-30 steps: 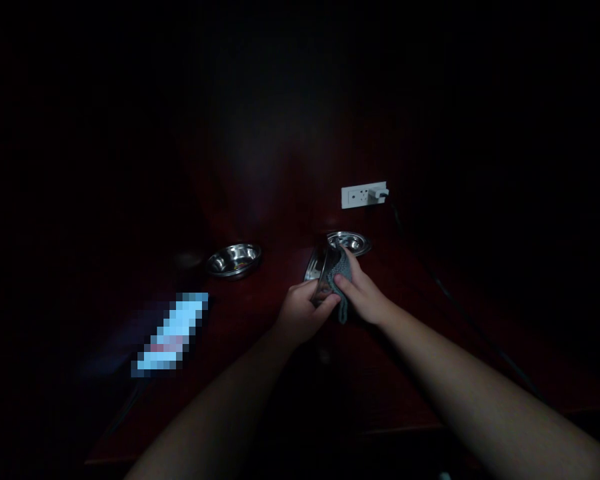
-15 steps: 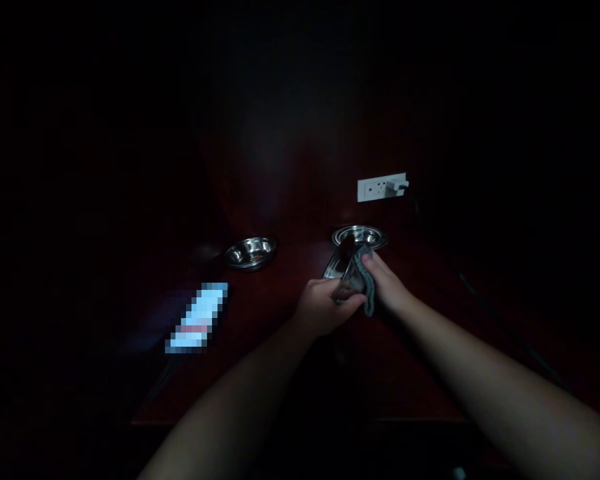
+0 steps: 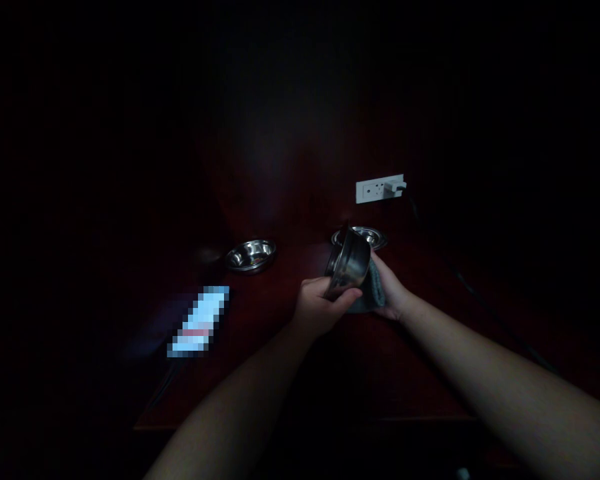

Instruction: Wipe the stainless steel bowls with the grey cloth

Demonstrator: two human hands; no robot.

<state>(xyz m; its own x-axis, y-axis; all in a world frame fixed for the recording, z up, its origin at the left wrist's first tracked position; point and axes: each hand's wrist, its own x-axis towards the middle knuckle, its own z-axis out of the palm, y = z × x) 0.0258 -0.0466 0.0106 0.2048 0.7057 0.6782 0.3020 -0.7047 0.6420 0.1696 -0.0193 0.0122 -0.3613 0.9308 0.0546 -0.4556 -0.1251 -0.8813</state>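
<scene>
A shiny metal bowl (image 3: pixel 354 263) is held tilted on its side above the dark red table. My left hand (image 3: pixel 320 303) grips its near rim, thumb on the outer wall and fingers round the far side. A grey-green cloth (image 3: pixel 376 287) lies against the bowl's right side and underside. Behind that cloth is my right hand (image 3: pixel 389 287), closed on it, with most of its fingers hidden. Just beyond the hands, a metal dish with a wide rim (image 3: pixel 380 239) rests on the table, partly covered by the bowl.
Another metal bowl (image 3: pixel 251 257) stands on the table (image 3: pixel 260 320) to the left. In front of it lies a bright, pixelated rectangular screen (image 3: pixel 200 321). A wall socket (image 3: pixel 379 189) holds a white plug, and a dark cable (image 3: pixel 480 297) runs down the right.
The held bowl has turned so its outer wall and base face me more. My right hand and the cloth have shifted from the near inner side to the bowl's right underside.
</scene>
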